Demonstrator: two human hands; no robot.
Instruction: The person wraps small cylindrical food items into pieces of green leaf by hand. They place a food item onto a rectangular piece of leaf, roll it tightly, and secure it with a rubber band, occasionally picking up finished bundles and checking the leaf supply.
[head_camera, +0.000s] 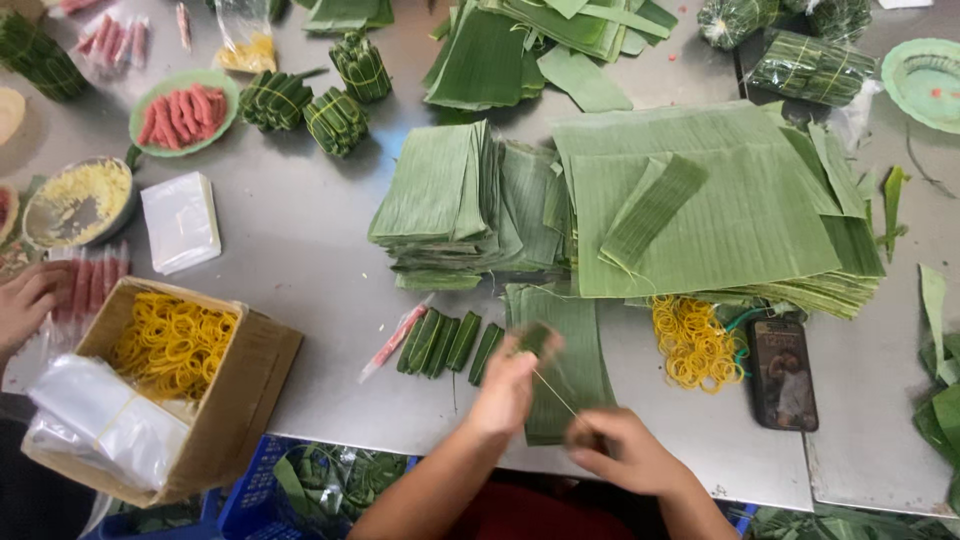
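A small leaf-wrapped roll (533, 338) sits pinched in the fingertips of the left hand (508, 385), held just above a flat strip of banana leaf (570, 370) on the steel table (300, 250). A thin yellow rubber band (556, 398) runs taut from the roll to the right hand (620, 452), whose fingers are closed on its far end. The roll looks light and soft, its leaf skin smooth and apt to split or unfold, so it is best held across the middle, firmly but without squeezing. Just left lie four finished rolls (445, 343) in a row; to the right a heap of loose rubber bands (692, 342) and a dark phone (782, 372). Behind stand stacks of cut leaves (700, 200), and at far left a cardboard box (250, 370) of bands
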